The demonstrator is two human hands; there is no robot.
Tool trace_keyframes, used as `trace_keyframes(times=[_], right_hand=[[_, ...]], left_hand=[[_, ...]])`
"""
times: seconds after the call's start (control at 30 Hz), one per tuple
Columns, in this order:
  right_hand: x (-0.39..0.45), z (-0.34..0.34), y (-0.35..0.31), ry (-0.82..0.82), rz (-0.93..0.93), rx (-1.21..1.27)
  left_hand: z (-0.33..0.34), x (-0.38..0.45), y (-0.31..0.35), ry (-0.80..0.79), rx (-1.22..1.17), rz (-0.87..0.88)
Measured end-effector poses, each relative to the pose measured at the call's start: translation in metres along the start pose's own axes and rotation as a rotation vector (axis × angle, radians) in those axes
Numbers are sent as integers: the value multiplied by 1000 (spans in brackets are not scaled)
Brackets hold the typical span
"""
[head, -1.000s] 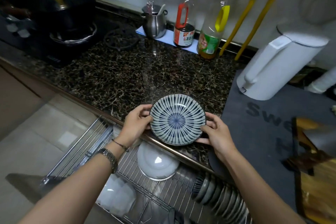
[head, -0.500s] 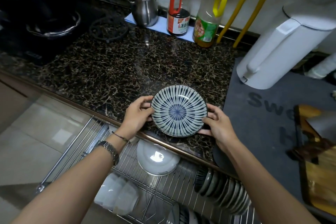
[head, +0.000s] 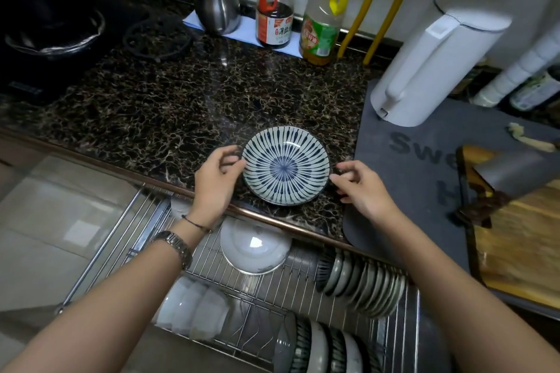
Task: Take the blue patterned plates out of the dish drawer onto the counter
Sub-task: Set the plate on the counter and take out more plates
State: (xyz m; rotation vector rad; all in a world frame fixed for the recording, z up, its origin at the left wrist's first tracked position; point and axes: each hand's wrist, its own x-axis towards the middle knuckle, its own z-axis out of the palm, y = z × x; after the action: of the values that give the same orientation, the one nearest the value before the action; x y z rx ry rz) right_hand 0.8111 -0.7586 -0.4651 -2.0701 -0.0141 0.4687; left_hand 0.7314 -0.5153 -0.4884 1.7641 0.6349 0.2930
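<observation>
I note both grips released since half a second ago: left hand (head: 215, 179) and right hand (head: 362, 188) open, empty; blue patterned plate (head: 285, 165) rests on the surface (head: 157, 106); more remain racked in the dish drawer (head: 272, 291).

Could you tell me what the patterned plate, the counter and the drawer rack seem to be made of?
The blue patterned plate looks like glazed ceramic: glossy, with a light glare on its painted stripes. The counter looks like polished dark stone with brown veining, though it could be an imitation. The dish drawer rack looks like shiny metal wire, probably steel.
</observation>
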Motion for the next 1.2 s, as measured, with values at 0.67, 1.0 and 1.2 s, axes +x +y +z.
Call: trace_keyframes(times=[0.67,1.0,1.2], right_hand=[[-160,-64,125,-236,-304,-662],[-136,-48,175,-277,-223,-666],[-121,-39,182,-274,-178,-640]], left_hand=[[121,-207,-112,-201,357,-32],[178,-186,-149,-247,285,-152],[187,-167,-168,-259,34,-291]])
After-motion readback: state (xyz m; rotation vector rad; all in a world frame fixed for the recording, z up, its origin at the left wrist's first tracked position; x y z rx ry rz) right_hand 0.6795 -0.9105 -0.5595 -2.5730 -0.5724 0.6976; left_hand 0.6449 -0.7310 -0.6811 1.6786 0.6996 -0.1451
